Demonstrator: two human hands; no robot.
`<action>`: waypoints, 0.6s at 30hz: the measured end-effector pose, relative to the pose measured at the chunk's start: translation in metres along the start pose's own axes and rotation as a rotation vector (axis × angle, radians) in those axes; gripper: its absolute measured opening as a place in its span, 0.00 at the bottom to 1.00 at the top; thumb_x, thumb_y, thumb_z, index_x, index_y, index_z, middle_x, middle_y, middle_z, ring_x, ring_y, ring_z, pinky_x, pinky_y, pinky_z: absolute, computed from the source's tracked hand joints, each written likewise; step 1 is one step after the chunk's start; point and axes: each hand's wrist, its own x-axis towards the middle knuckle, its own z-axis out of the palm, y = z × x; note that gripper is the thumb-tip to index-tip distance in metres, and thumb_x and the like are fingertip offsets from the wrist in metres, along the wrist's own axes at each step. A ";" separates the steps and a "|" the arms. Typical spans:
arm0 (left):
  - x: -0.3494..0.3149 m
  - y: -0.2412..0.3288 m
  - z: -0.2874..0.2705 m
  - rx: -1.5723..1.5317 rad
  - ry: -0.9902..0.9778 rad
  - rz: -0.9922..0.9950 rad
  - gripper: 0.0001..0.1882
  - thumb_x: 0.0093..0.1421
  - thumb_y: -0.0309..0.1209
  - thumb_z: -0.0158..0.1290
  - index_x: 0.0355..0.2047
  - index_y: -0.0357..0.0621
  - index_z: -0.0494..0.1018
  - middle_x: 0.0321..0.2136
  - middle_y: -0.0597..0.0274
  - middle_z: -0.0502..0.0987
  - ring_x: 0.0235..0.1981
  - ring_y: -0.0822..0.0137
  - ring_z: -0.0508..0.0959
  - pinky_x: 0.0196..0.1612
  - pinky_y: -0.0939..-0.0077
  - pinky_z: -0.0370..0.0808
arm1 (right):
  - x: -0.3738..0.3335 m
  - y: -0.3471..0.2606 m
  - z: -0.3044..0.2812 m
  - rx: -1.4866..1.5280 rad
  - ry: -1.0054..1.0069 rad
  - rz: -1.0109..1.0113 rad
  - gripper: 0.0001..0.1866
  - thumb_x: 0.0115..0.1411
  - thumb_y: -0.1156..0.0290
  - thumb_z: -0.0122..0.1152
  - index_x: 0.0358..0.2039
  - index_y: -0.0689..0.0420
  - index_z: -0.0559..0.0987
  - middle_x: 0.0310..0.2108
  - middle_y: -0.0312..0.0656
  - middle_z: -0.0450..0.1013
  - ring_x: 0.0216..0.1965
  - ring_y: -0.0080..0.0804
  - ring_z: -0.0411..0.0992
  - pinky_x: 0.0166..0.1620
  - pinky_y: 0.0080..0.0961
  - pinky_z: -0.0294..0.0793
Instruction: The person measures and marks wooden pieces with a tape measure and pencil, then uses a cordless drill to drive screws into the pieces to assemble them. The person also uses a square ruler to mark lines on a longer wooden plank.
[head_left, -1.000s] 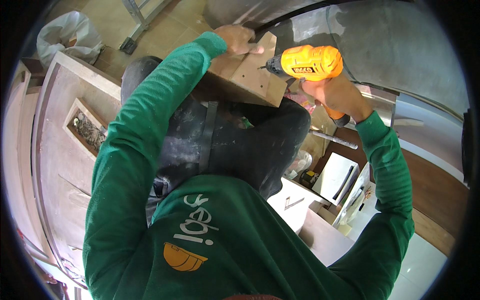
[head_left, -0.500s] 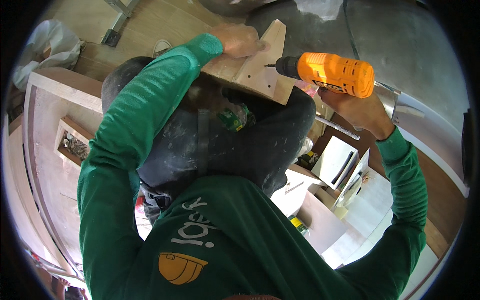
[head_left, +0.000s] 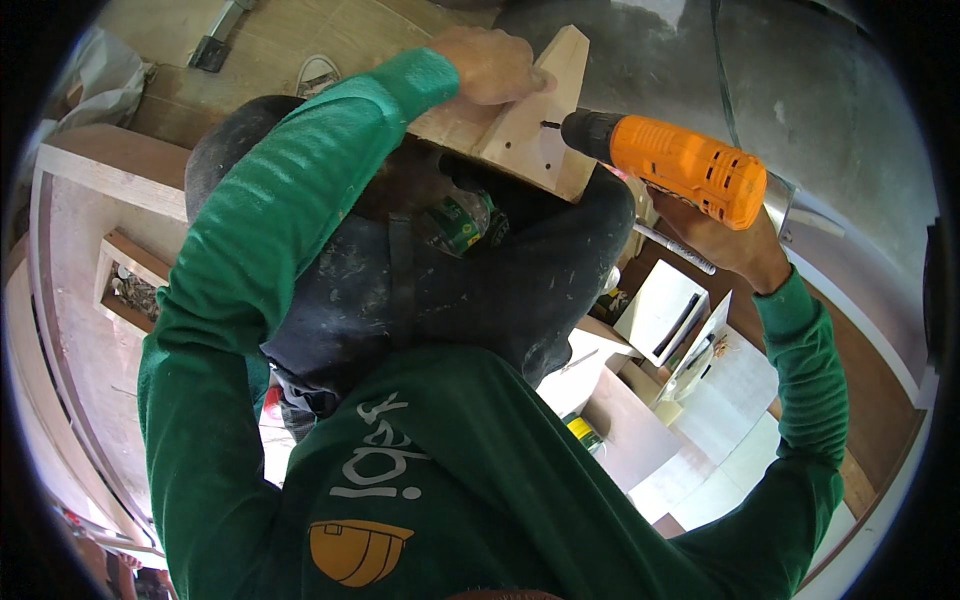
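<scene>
My right hand (head_left: 722, 240) is wrapped round the grip of an orange cordless drill (head_left: 690, 172) with a black chuck. Its thin bit meets the face of a pale wooden piece (head_left: 545, 100); how deep it has gone cannot be made out. Two dark holes show on that face, below the bit. My left hand (head_left: 487, 66) is closed over the wood's left side, thumb pressed to its face. The wood rests over my thighs, joined or laid against a longer board whose underside is in shadow.
A plastic bottle with a green label (head_left: 458, 225) lies between my legs. To the left stands a wooden frame (head_left: 120, 165) with a small box (head_left: 130, 283) of bits inside. White panels and boxes (head_left: 660, 310) lie at the right, beside a metal rod (head_left: 675, 248).
The drill's rear end has dipped, so it tilts more across the wood. Its bit stays at about the same spot. The whole view has shifted slightly; both hands keep their hold.
</scene>
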 end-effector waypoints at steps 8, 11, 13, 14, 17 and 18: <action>0.003 -0.006 0.005 -0.021 0.031 0.028 0.34 0.75 0.59 0.45 0.52 0.41 0.86 0.51 0.43 0.86 0.54 0.41 0.84 0.62 0.47 0.76 | 0.000 0.006 0.004 -0.072 -0.032 -0.037 0.22 0.63 0.63 0.78 0.56 0.52 0.84 0.44 0.42 0.87 0.41 0.37 0.87 0.45 0.33 0.89; 0.000 -0.006 0.004 -0.028 0.012 0.025 0.35 0.74 0.60 0.46 0.54 0.42 0.86 0.53 0.43 0.85 0.56 0.42 0.84 0.63 0.47 0.75 | 0.004 0.006 0.004 -0.059 0.022 -0.119 0.22 0.64 0.63 0.78 0.56 0.53 0.83 0.45 0.42 0.86 0.43 0.38 0.86 0.47 0.35 0.89; 0.000 -0.005 0.005 -0.066 -0.025 0.014 0.36 0.74 0.61 0.45 0.53 0.41 0.86 0.52 0.43 0.86 0.55 0.42 0.84 0.62 0.47 0.76 | 0.002 0.008 0.003 -0.073 0.110 -0.258 0.22 0.64 0.63 0.78 0.56 0.53 0.83 0.46 0.42 0.86 0.45 0.39 0.86 0.50 0.36 0.89; 0.000 -0.005 0.004 -0.109 -0.064 -0.003 0.36 0.74 0.61 0.45 0.52 0.40 0.86 0.52 0.43 0.86 0.55 0.43 0.84 0.62 0.48 0.76 | 0.003 0.006 0.002 -0.082 0.121 -0.303 0.21 0.64 0.62 0.78 0.55 0.53 0.83 0.47 0.42 0.86 0.46 0.39 0.85 0.51 0.36 0.88; 0.004 -0.006 -0.002 -0.089 -0.068 0.057 0.39 0.74 0.64 0.45 0.53 0.39 0.85 0.50 0.43 0.86 0.52 0.43 0.84 0.60 0.51 0.77 | 0.014 0.008 -0.008 -0.205 0.072 -0.281 0.21 0.62 0.63 0.79 0.53 0.53 0.84 0.48 0.45 0.85 0.51 0.45 0.83 0.55 0.40 0.86; 0.004 -0.008 -0.002 -0.061 -0.051 0.096 0.41 0.74 0.66 0.45 0.54 0.38 0.85 0.50 0.42 0.86 0.51 0.42 0.84 0.60 0.52 0.77 | 0.013 0.008 -0.010 -0.235 0.131 -0.338 0.22 0.61 0.63 0.80 0.54 0.54 0.83 0.48 0.46 0.84 0.51 0.47 0.83 0.56 0.41 0.85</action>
